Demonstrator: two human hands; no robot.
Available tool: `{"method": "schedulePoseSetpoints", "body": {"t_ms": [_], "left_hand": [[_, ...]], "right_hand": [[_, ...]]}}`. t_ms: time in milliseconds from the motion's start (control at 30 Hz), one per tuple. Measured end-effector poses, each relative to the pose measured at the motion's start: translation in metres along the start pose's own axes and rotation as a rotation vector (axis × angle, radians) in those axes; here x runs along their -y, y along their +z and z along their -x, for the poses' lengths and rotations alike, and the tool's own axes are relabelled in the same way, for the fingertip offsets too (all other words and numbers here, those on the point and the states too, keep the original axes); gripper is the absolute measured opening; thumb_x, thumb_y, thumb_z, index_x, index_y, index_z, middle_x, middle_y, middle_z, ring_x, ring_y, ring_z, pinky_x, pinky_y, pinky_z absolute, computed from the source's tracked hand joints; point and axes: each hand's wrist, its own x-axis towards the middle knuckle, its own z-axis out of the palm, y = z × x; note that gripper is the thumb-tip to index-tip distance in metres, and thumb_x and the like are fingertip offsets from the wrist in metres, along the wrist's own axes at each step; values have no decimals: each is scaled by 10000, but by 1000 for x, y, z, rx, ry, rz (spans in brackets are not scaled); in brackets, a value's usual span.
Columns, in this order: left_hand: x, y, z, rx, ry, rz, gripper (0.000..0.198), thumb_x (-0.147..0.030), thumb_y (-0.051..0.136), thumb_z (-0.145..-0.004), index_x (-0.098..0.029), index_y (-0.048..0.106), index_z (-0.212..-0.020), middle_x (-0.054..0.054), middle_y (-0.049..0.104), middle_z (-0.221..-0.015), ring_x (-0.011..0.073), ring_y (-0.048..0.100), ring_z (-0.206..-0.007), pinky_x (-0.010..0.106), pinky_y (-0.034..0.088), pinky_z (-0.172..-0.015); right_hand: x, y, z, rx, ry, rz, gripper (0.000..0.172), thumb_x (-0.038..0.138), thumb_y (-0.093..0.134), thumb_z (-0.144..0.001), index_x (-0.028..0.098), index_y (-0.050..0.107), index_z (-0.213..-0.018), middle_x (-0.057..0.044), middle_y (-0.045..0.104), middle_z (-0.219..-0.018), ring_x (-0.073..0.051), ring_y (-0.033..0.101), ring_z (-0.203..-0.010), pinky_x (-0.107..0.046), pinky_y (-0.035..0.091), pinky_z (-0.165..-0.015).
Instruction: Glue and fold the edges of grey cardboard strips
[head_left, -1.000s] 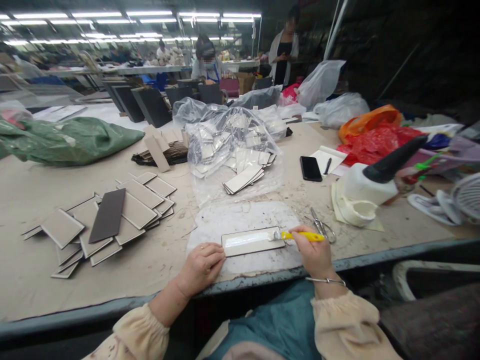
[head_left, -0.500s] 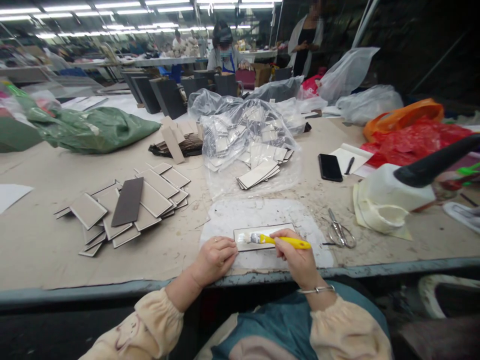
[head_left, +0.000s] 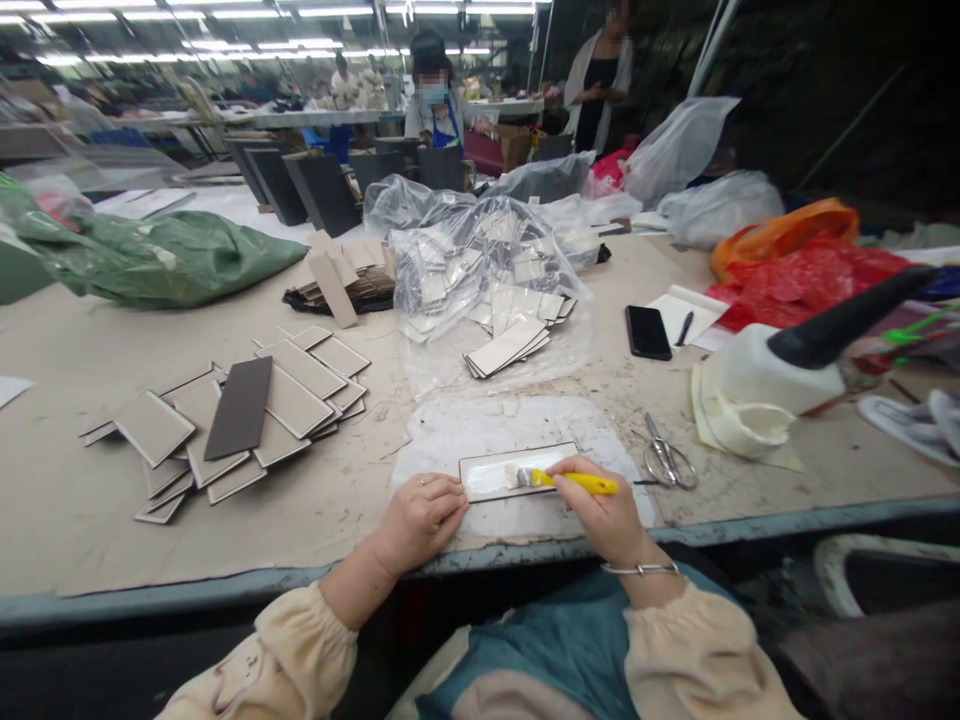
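Note:
My right hand [head_left: 606, 510] is closed round the yellow handle of a paintbrush [head_left: 577, 482]. The brush's bristles rest on a pale rectangular panel [head_left: 487, 488] with a dark edge, and a wet white coat shows on its left and middle. My left hand [head_left: 426, 515], fingers curled together, grips the panel's left end. Beneath the panel is a stained white sheet [head_left: 427, 430] at the table's front edge. Left of my hands lies a loose pile of similar panels [head_left: 300, 375], with one dark panel [head_left: 238, 408] on top.
Scissors [head_left: 667, 460], a black phone [head_left: 648, 332] and a white container [head_left: 780, 365] with a black spout stand to the right. Behind the sheet lies a clear plastic bag [head_left: 487, 260] with more panels. A green bag [head_left: 187, 258] is at the left; people work farther back.
The brush has moved a little to the right along the panel, and the white coat is spread wider. My left hand stays at the panel's end. The whole view has shifted slightly.

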Motion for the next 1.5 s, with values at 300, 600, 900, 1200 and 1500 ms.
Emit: {"method": "schedulePoseSetpoints", "body": {"t_ms": [300, 600, 900, 1200, 1500], "left_hand": [[3, 3, 2, -7, -6, 3, 120, -134, 562, -815, -192, 652, -868, 46, 680, -855, 170, 633, -880, 327, 532, -811], [3, 3, 1, -9, -4, 0, 120, -138, 555, -818, -194, 651, -863, 45, 678, -848, 168, 630, -876, 331, 534, -814], [1, 3, 0, 3, -9, -13, 102, -137, 558, -813, -186, 646, -834, 43, 674, -831, 166, 628, -873, 326, 532, -814], [2, 2, 0, 0, -11, 14, 117, -147, 537, -829, -195, 644, -837, 51, 672, -830, 173, 630, -867, 349, 538, -812], [2, 3, 1, 10, -18, 25, 112, -135, 543, -825, -193, 638, -836, 44, 670, -839, 174, 620, -882, 346, 524, -820]], "right_hand": [[-21, -46, 9, -155, 37, 154, 221, 365, 504, -842, 197, 646, -821, -8, 622, -672, -166, 585, -626, -267, 437, -576], [-21, -59, 15, -223, -34, 233, 182, 345, 521, -829, 207, 639, -820, -26, 654, -765, -191, 604, -698, -302, 455, -658], [8, -8, 6, -25, 17, -117, 195, 345, 512, -854, 192, 633, -854, 25, 540, -572, -128, 526, -523, -246, 408, -520], [-11, -35, 8, -70, -1, 106, 187, 339, 511, -846, 209, 643, -822, 1, 618, -675, -154, 577, -610, -261, 435, -576], [0, -37, 11, -170, 17, 34, 172, 334, 535, -837, 197, 638, -830, 20, 540, -583, -141, 520, -537, -262, 403, -533]]}}
